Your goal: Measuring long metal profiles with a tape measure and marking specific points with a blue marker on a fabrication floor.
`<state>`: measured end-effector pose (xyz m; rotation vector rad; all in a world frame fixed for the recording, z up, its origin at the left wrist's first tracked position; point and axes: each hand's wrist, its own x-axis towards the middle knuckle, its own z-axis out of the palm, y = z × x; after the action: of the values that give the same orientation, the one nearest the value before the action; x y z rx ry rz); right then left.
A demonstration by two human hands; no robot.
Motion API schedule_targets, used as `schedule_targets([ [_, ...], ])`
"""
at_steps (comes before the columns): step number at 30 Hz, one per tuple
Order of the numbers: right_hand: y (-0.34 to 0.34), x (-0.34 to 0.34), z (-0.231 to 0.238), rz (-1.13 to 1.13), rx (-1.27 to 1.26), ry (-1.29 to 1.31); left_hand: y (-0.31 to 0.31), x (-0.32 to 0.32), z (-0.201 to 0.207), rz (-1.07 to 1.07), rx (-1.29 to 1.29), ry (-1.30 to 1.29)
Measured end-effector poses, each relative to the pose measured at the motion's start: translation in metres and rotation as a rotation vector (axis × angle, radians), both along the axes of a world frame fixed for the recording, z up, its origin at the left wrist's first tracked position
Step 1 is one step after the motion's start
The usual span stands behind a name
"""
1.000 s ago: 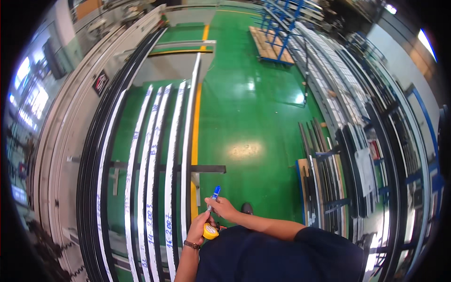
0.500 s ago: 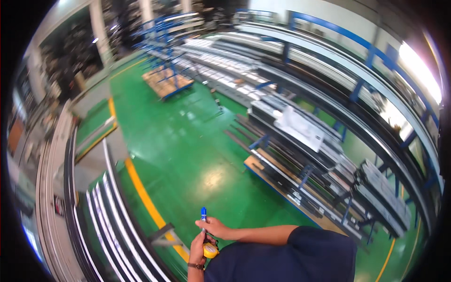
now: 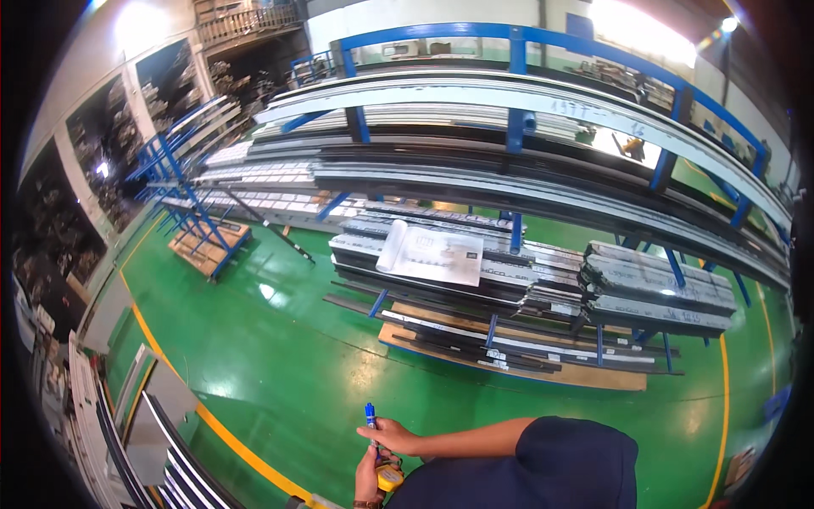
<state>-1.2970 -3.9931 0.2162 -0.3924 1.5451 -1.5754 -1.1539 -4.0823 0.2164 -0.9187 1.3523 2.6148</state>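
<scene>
My right hand (image 3: 393, 435) is closed round a marker (image 3: 370, 413) with a blue cap, which points up and away from me. Just below it, my left hand (image 3: 367, 477) is closed, with a band on its wrist. A yellow tape measure (image 3: 390, 478) sits against the left palm and fingers, close to my dark blue shirt. The lower end of the marker runs down between the two hands, and I cannot tell whether the left fingers touch it too.
Ahead stands a blue rack (image 3: 515, 127) loaded with long metal profiles. A paper sheet (image 3: 437, 254) lies on wrapped profiles at its middle level. A blue trolley (image 3: 208, 246) with a wooden base is at far left. More profiles (image 3: 182, 458) lie at lower left, beside a yellow floor line (image 3: 225, 431).
My view has swung to the right and up, so the rack and the paper sheet now face me more squarely. Both hands keep their hold on the marker and the tape measure.
</scene>
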Motion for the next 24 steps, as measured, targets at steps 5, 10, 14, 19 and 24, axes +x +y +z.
schedule_targets([
  [5, 0.004, -0.009, -0.011, -0.084, -0.070, -0.023, 0.005, -0.020, 0.008, -0.011, 0.041, -0.028],
  [10, 0.008, -0.016, 0.010, -0.108, -0.065, -0.048, 0.006, -0.028, 0.035, -0.039, 0.157, 0.078],
  [14, -0.006, -0.009, 0.011, -0.101, -0.043, -0.013, -0.005, -0.011, 0.017, -0.022, 0.329, 0.061],
  [19, -0.015, 0.003, 0.014, 0.009, -0.102, -0.083, 0.001, -0.005, 0.028, 0.100, 0.246, 0.008],
  [24, -0.016, 0.005, 0.026, 0.025, -0.111, -0.066, -0.008, 0.001, 0.014, 0.026, 0.273, 0.030],
])
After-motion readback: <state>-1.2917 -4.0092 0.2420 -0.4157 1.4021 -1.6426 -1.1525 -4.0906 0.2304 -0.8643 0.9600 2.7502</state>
